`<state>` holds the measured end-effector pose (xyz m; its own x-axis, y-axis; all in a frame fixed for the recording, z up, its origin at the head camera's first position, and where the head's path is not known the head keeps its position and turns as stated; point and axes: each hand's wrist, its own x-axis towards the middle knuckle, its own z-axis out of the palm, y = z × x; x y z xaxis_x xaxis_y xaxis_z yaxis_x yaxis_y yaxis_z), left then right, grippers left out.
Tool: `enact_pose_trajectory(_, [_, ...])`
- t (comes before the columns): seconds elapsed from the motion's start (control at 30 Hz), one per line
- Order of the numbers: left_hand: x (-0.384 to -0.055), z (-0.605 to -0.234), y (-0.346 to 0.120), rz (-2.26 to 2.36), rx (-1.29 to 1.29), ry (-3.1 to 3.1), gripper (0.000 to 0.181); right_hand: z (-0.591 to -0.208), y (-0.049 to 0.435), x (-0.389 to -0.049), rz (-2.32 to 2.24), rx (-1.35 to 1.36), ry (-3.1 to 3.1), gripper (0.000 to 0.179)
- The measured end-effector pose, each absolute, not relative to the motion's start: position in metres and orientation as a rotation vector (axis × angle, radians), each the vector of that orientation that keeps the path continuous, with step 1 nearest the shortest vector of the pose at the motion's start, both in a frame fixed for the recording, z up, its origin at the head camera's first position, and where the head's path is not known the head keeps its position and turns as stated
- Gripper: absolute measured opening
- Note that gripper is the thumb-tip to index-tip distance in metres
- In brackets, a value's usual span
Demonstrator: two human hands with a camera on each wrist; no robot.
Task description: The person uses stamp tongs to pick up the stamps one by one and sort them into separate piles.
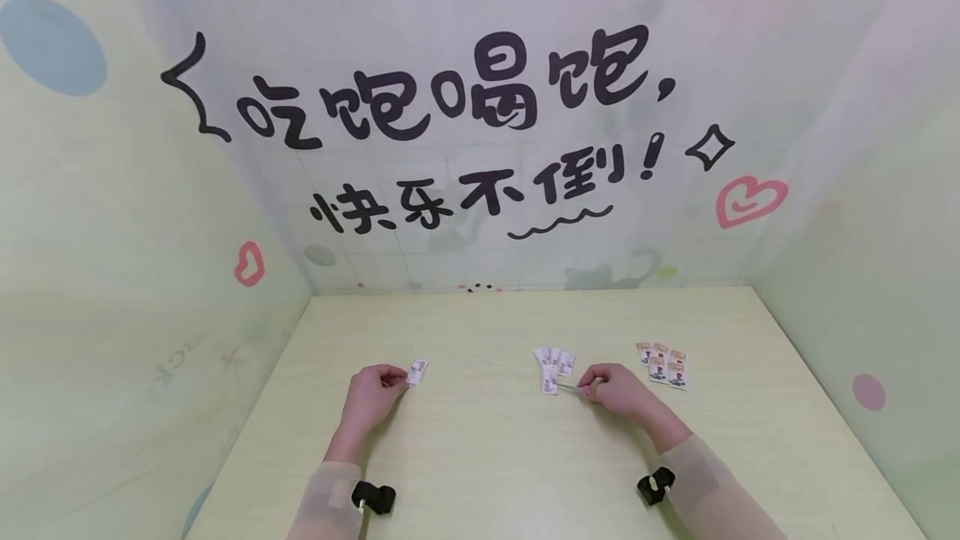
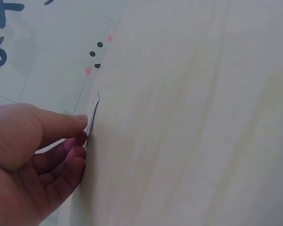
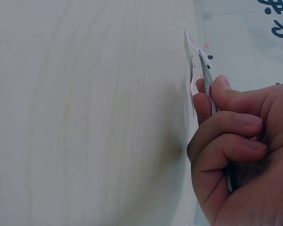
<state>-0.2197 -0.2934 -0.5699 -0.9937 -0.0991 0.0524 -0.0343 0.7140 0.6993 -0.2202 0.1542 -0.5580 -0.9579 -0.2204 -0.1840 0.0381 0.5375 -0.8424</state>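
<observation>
My left hand (image 1: pixel 372 398) pinches the near end of a small white printed packet (image 1: pixel 419 370) at the left of the table. The left wrist view shows that packet (image 2: pixel 91 117) edge-on between thumb and fingertips. My right hand (image 1: pixel 617 394) holds slim metal tweezers (image 3: pixel 206 75), their tapered end pointing away from the thumb and their back end inside the curled fingers. In the head view the tweezers (image 1: pixel 567 387) reach the side of a white packet (image 1: pixel 549 379), the nearest of a small overlapping cluster (image 1: pixel 553 356).
Several packets with orange-brown tops (image 1: pixel 667 365) lie overlapping to the right of my right hand. Printed panels (image 1: pixel 480 257) stand along the back and both sides of the pale wooden table (image 1: pixel 480 457). A black wrist camera (image 1: pixel 655 486) sits on each sleeve.
</observation>
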Motion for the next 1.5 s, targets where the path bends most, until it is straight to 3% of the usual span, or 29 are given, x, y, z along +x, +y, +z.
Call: enact_pose_trajectory(1.5, [-0.2258,-0.5686,-0.2905,-1.128,0.27,-2.876,0.01,-0.5554,0.1552,-0.2199,-1.366,-0.08,2.58,0.003])
